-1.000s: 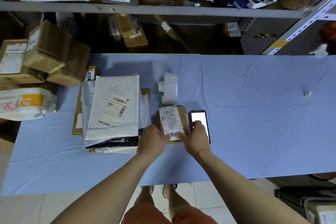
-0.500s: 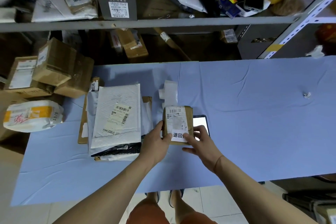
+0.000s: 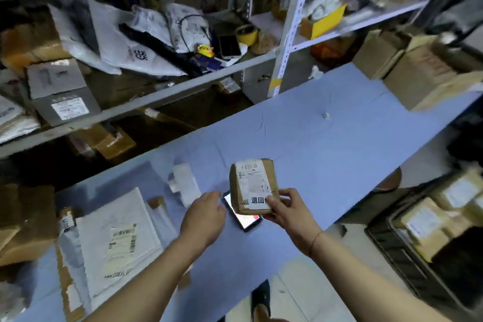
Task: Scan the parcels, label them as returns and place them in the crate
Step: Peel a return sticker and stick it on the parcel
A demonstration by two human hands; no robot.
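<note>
Setting: storeroom with metal shelving (image 3: pixel 146 110) crammed with boxes and poly bags behind a desk (image 3: pixel 326 154) under a pale blue, lightly creased cloth.
Right hand fingers: the right hand (image 3: pixel 290 213) pinches the lower edge of the small parcel (image 3: pixel 252 185), thumb on its face, and holds it clear of the desk.
Left hand fingers: the left hand (image 3: pixel 203 217) is relaxed and holds nothing; it hovers just beside the phone (image 3: pixel 243 214).
Parcel: squat brown kraft-paper wrap, soft-cornered, with a white shipping label and a white return sticker (image 3: pixel 258 201) printed in black characters.
Phone: flat, glossy, screen lit, lying on the cloth partly under the raised parcel.
Label strip: white backing paper (image 3: pixel 184 183), curled, near the left hand.
Waiting pile: white padded mailer (image 3: pixel 115 240), quilted texture, on flat cardboard at the left.
Crate: dark plastic crate (image 3: pixel 407 261) to the right on the floor, already holding taped boxes.
Progress: this parcel looks labelled and probably scanned; placing it in the crate remains, and the pile is untouched.
</note>
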